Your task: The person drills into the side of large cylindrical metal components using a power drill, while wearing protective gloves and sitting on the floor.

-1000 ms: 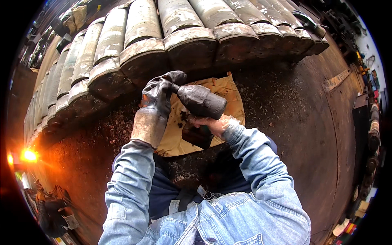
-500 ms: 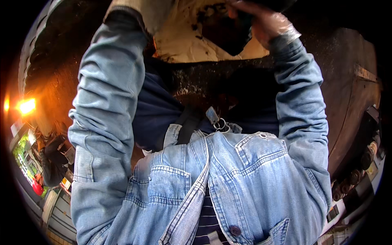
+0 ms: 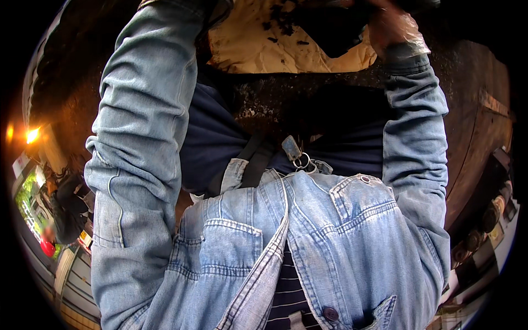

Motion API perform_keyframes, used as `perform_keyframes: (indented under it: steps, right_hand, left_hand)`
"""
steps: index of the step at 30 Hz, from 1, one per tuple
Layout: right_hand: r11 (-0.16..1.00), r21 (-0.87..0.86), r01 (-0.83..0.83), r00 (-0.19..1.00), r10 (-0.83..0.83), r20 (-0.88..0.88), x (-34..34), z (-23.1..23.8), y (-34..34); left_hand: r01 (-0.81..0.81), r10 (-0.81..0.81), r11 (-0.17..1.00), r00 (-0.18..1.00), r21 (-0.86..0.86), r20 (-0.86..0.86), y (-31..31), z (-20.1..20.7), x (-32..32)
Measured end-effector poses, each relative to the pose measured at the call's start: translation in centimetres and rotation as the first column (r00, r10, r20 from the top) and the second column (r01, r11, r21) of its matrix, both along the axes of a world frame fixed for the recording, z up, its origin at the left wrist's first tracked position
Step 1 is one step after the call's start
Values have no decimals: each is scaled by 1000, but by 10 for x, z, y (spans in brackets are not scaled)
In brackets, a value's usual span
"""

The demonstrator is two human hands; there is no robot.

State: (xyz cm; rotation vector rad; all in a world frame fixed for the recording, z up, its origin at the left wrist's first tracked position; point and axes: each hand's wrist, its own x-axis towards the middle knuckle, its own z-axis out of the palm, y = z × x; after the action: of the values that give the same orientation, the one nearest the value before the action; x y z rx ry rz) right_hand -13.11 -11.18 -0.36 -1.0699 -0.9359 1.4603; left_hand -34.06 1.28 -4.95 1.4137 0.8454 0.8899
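My right hand (image 3: 391, 27), with clear plastic round its wrist, is at the top edge beside a crumpled cream sheet (image 3: 253, 52). Motion smears its fingers, and the upper part of the hand runs into shadow. A dark shape (image 3: 423, 4) shows at the frame's edge beyond it; whether the hand touches it is unclear. On the sheet lie a black angular shape (image 3: 333, 36) and several black crumbs (image 3: 283, 19). My left hand (image 3: 220, 15) is almost wholly cut off by the top edge; only a dark bit past the denim cuff shows, its fingers hidden.
Metal keys on a ring (image 3: 301, 160) hang at my waist. A brown wooden panel (image 3: 467, 132) stands at the right. Far left are a bright orange lamp (image 3: 33, 135), a person in dark clothes (image 3: 69, 212) and a red round thing (image 3: 48, 248).
My right hand has moved right, away from the middle of the sheet. My left hand has gone up, nearly out of the picture. The view has shifted slightly.
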Motion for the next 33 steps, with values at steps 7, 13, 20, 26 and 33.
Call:
perform_keyframes:
  steps: [7,13,20,26,33]
  right_hand:
    - [1000,-15,-1,982,4,189,29,-59,11]
    - [972,-168,162,976,-133,171,7,-29,10]
    - [965,-201,168,893,-63,446,21,-48,27]
    - [998,-44,51,772,-12,636,24,-48,42]
    - [1000,24,8,802,-21,597,40,-85,51]
  left_hand:
    - [57,-73,994,980,93,183,34,-31,-3]
    - [-88,52,995,838,-40,-543,5,33,6]
    - [-215,190,977,848,6,-494,-3,49,7]
    - [-232,220,973,915,4,-337,-3,45,5]
    - [-198,190,980,954,-12,-234,-4,44,11]
